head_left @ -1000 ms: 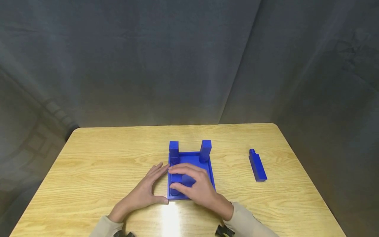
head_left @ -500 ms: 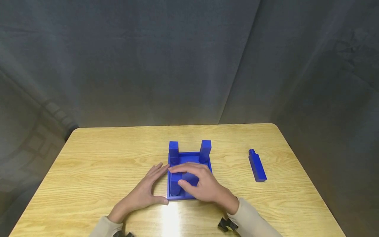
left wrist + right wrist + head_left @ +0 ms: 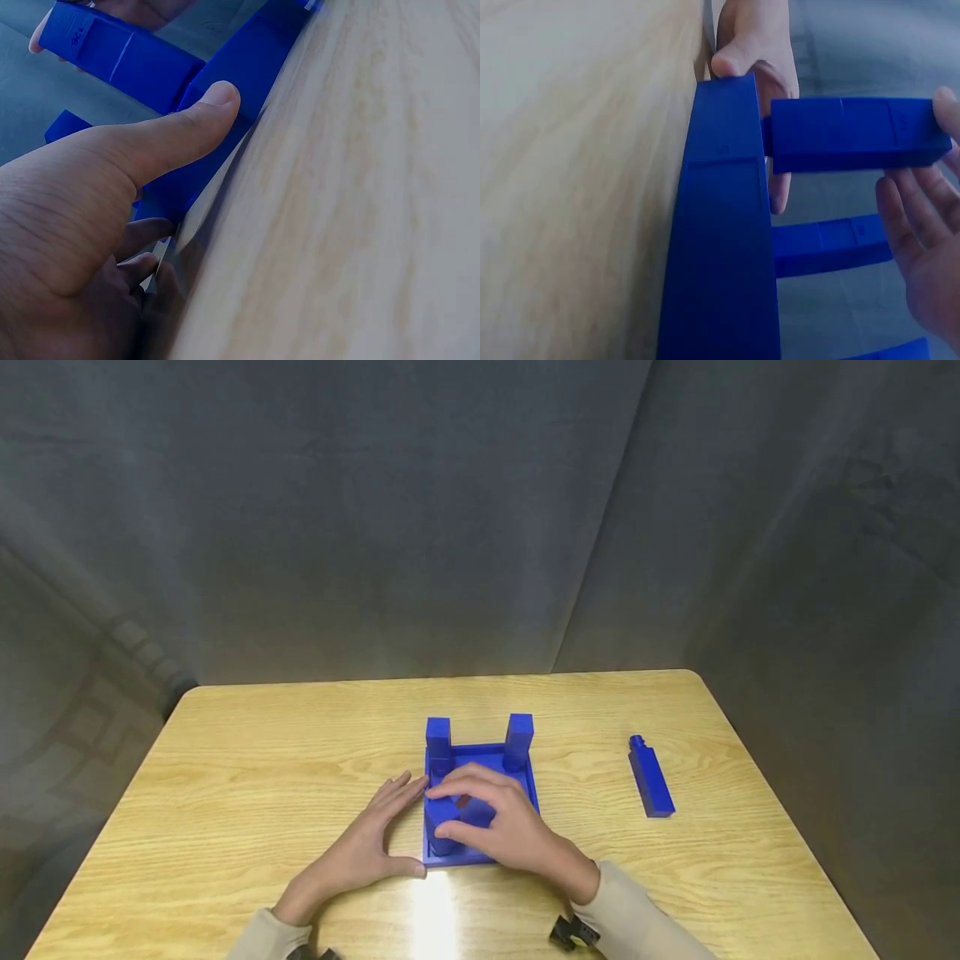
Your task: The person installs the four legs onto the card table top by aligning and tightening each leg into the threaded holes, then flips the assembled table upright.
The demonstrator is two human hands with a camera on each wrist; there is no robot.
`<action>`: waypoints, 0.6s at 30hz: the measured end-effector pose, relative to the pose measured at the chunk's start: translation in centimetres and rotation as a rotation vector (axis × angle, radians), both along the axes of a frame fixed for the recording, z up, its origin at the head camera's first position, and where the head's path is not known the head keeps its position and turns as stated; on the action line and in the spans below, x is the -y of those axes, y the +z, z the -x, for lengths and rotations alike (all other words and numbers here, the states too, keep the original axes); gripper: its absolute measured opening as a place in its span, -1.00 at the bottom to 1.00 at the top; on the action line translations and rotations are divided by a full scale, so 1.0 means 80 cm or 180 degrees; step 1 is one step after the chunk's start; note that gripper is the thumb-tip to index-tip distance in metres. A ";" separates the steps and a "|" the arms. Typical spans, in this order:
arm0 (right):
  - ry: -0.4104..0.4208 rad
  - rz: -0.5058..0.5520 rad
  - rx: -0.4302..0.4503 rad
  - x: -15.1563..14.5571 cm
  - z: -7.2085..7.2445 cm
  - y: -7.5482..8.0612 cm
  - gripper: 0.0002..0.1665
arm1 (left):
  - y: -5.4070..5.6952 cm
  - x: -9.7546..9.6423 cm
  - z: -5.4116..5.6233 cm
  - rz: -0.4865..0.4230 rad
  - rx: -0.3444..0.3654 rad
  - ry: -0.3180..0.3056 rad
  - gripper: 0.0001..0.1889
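Note:
A blue square tray-like base (image 3: pixel 480 857) with a raised rim lies on the table. Two blue square legs, a back-left leg (image 3: pixel 439 743) and a back-right leg (image 3: pixel 519 741), stand upright on it. My right hand (image 3: pixel 498 822) pinches the top of the front-left leg (image 3: pixel 847 131), thumb on one side and fingers on the other. A narrow neck shows between this leg and the base in the right wrist view. With fairly straight fingers and a spread thumb, my left hand (image 3: pixel 367 839) touches the base's left side and front-left corner.
Another blue leg (image 3: pixel 652 778) with a threaded end lies on its side at the right of the wooden table (image 3: pixel 262 735). A grey curtain (image 3: pixel 375 527) hangs behind the table.
Half a second ago my right thumb stood off the front-left leg; now it touches it again. That leg has turned about its length. My left hand keeps its place.

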State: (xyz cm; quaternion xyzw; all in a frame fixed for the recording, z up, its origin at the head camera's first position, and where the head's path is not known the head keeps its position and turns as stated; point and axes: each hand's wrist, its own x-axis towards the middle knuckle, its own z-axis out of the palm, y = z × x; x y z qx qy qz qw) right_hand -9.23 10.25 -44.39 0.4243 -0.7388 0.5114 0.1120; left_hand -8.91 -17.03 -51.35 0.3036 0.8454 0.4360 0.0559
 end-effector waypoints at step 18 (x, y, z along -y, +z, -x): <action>-0.0377 -0.0067 0.0401 0.010 -0.016 0.001 -0.51 | -0.001 -0.001 -0.002 -0.0015 0.0049 0.0040 0.28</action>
